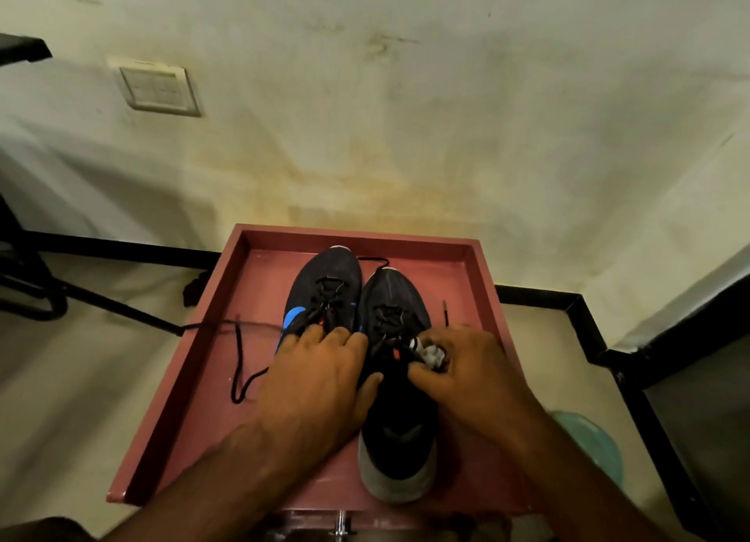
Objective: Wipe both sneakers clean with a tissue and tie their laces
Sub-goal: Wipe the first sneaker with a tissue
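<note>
**2 sneakers on a red tray, tissue in the right hand**

The tissue (433, 354), a crumpled grey-white wad, sat inside the curled fingers of the right hand (462, 369), which clenched it against the tongue and collar of the right sneaker (399, 420). That sneaker lay heel toward the person, toe pointing at the wall, its grey heel sole near the tray's front edge. The left hand (320, 383) rested on the left sneaker (324, 290), fingers spread forward over its laces and thumb pressed against the side of the right sneaker; whether it grasped anything could not be told. The 2 sneakers touched side by side. A loose black lace (239, 363) trailed from the left sneaker across the tray floor toward the left wall. Both sneakers stood in the red tray (483, 273), which sat close to a stained wall (406, 115).
</note>
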The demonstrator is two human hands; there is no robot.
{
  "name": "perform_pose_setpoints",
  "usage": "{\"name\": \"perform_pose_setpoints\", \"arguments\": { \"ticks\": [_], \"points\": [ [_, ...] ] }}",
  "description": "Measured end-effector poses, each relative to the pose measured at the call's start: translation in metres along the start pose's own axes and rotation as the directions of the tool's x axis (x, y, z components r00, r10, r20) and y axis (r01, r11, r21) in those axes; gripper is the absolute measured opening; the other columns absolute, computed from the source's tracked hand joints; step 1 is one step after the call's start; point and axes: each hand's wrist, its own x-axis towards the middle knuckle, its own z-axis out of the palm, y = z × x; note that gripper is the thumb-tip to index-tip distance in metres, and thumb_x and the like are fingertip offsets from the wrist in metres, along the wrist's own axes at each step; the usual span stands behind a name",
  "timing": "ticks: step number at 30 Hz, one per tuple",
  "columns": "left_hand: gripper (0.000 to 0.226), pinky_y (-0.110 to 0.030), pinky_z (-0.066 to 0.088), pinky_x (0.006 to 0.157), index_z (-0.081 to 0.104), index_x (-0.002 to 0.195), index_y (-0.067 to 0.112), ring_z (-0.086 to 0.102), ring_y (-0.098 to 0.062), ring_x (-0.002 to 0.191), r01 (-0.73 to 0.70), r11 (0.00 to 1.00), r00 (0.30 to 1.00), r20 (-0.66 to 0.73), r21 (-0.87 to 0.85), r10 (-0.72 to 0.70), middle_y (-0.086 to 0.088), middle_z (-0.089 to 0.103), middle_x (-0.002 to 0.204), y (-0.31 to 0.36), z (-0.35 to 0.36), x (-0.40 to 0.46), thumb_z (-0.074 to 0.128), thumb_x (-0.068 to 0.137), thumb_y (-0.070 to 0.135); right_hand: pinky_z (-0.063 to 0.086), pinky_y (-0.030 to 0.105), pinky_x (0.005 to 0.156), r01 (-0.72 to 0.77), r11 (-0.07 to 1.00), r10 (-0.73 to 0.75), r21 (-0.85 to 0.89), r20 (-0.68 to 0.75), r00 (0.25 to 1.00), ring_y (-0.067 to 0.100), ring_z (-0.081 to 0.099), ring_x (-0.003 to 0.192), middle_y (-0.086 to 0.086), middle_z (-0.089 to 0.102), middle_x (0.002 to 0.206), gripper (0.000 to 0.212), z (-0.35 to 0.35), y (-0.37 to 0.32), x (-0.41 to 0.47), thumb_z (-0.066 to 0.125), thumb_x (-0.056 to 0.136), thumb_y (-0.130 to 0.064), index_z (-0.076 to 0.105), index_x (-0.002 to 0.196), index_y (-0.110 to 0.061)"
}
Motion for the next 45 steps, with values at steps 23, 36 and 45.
{"name": "perform_pose_setpoints", "arguments": {
  "ticks": [23, 36, 45],
  "points": [
    [0.031, -0.053, 0.027, 0.106, 0.063, 0.097, 0.030, 0.074, -0.016, 0.100, -0.259, 0.962, 0.957, -0.160, -0.086, 0.244, 0.011, 0.070, 0.092, -0.011, 0.044, 0.007, 0.038, 0.079, 0.033, 0.054, 0.019, 0.068, 0.006, 0.980, 0.032, -0.199, 0.187, 0.982, 0.004, 0.068, 0.076, -0.009, 0.076, 0.087, 0.009, 0.005, 0.029, 0.052, 0.076, 0.086, -0.025, 0.081, 0.092, -0.028],
    [0.033, -0.041, 0.004, 0.123, 0.051, 0.119, 0.042, 0.063, -0.004, 0.116, -0.295, 0.956, 0.955, 0.043, -0.002, 0.295, 0.019, 0.064, 0.111, -0.063, 0.010, 0.008, 0.056, 0.087, 0.033, 0.046, 0.026, 0.070, 0.120, 0.981, -0.109, -0.150, 0.079, 0.991, 0.008, 0.058, 0.082, -0.008, 0.066, 0.090, 0.021, 0.015, 0.023, 0.023, 0.064, 0.082, -0.041, 0.076, 0.091, -0.027],
    [0.054, -0.036, 0.009, 0.122, 0.036, 0.149, 0.048, 0.023, -0.007, 0.145, -0.138, 0.990, 0.977, 0.168, 0.007, 0.135, 0.021, 0.028, 0.157, -0.046, -0.004, -0.004, 0.053, 0.100, 0.038, 0.057, 0.036, 0.075, 0.268, 0.919, -0.257, -0.289, 0.076, 0.963, 0.017, 0.061, 0.085, -0.004, 0.071, 0.091, 0.012, 0.019, 0.017, 0.002, 0.073, 0.082, -0.025, 0.079, 0.093, -0.024]
  ]
}}
